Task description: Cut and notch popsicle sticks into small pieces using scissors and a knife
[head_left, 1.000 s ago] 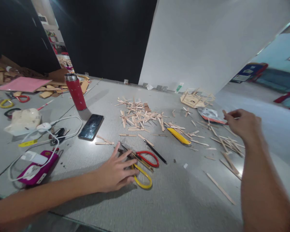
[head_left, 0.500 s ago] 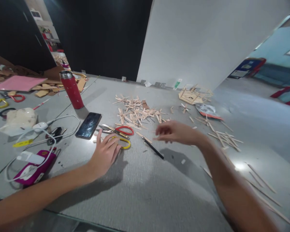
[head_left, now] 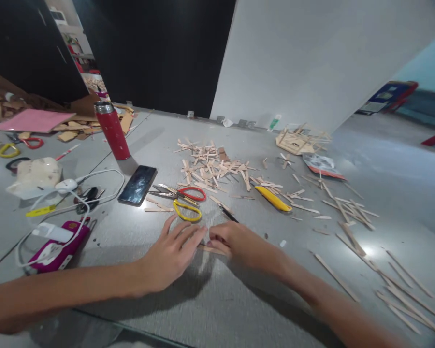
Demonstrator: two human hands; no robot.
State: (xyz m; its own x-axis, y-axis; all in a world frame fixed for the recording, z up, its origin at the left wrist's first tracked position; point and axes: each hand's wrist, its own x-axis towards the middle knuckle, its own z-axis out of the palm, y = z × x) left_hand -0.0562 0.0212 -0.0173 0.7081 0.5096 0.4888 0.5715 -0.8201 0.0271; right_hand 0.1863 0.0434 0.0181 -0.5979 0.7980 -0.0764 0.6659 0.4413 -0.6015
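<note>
My right hand (head_left: 235,241) has its fingers curled round a thin wooden stick (head_left: 212,250), held low over the grey table. Beside it, my left hand (head_left: 177,251) has its fingers spread, with the fingertips close to the stick's left end; whether they touch it is hard to see. Just beyond my left hand lie yellow-handled scissors (head_left: 187,212) and red-handled scissors (head_left: 193,194), overlapping. A black pen-like tool (head_left: 227,212) lies beyond my right hand, partly hidden by it. Farther right rests a yellow cutter knife (head_left: 273,198).
A pile of wooden sticks (head_left: 213,166) lies mid-table, with longer strips (head_left: 335,276) at right. A stick-built frame (head_left: 302,139) stands at the back. To the left are a phone (head_left: 137,185), a red bottle (head_left: 112,130) and a purple power bank with cables (head_left: 63,246).
My right hand has come nearer and to the left, beside my left hand, uncovering the yellow cutter knife. My left hand has moved off the yellow scissors toward me and to the right.
</note>
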